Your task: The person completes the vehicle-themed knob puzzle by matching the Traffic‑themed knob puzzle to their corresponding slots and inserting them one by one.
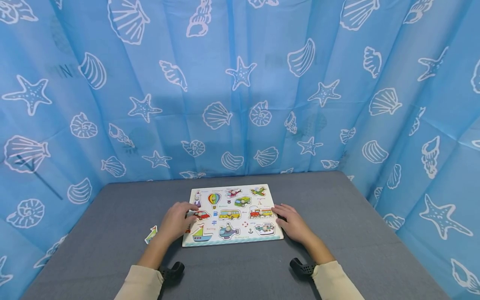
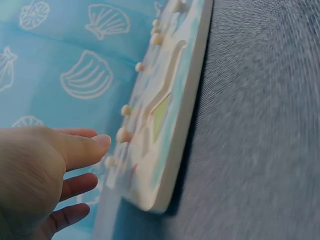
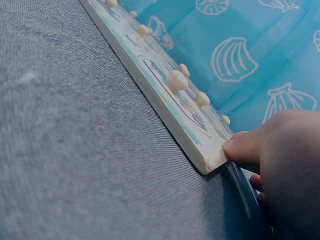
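A wooden knob puzzle board (image 1: pixel 244 225) with vehicle pieces lies flat on the table. My left hand (image 1: pixel 175 221) is at the board's left edge, beside the red car piece (image 1: pixel 201 215). In the left wrist view its thumb and fingers (image 2: pixel 80 150) are apart, with nothing between them. My right hand (image 1: pixel 294 223) rests against the board's right edge, close to the train piece (image 1: pixel 260 213). The thumb (image 3: pixel 242 149) touches the board near its corner in the right wrist view; the other fingers are partly hidden. A sailboat piece (image 1: pixel 151 234) lies left of my left hand, off the board.
A grey cloth (image 1: pixel 240 275) covers the table. Behind it hangs a blue curtain (image 1: pixel 240 100) with white shells and starfish. The sailboat recess (image 1: pixel 202 234) at the board's front left shows a printed boat. Round knobs (image 3: pixel 177 81) stick up from the pieces.
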A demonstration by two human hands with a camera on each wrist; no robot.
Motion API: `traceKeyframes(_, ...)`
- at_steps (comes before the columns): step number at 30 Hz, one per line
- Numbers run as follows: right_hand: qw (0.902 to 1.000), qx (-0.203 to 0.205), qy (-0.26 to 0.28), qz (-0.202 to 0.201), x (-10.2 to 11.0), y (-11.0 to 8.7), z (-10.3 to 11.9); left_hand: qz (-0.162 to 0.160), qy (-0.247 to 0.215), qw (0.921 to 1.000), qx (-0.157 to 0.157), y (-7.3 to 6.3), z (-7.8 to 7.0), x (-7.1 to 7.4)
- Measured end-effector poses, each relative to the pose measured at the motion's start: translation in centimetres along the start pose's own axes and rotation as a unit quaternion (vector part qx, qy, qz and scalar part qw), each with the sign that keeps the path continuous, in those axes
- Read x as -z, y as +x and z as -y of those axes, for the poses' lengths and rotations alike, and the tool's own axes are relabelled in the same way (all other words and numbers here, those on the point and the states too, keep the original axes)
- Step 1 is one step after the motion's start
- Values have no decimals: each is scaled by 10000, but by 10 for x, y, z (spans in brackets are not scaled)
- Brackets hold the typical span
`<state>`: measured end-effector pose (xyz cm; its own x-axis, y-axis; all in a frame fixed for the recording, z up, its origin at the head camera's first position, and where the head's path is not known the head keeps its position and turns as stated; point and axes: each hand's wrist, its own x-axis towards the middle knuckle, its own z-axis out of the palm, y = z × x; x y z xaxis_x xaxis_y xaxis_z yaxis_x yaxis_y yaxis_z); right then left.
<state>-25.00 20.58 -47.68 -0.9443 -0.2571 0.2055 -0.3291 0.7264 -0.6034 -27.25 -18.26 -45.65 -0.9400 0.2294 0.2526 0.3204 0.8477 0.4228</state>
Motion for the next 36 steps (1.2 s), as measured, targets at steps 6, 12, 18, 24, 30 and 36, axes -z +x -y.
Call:
traceKeyframes(6,10000,7,49,-10,0,-1,1,-38,73,10000,12,-8,7,12)
traceKeyframes(12,10000,30,21,7,0,-2,3,-241,165,9996,-58,-23,17,21)
traceKeyframes(18,10000,36,33,-2,0,-1,1,-435,285,9986,-103,-38,25,33)
traceKeyframes(24,10000,54,62,-15,1,-1,1,-391,373,9985,-38,-46,33,42)
traceKeyframes(30,10000,33,19,24,0,-1,1,-116,413,9990,84,-54,47,46)
traceKeyframes(36,10000,4,43,22,1,-1,2,150,386,9985,370,-62,62,47)
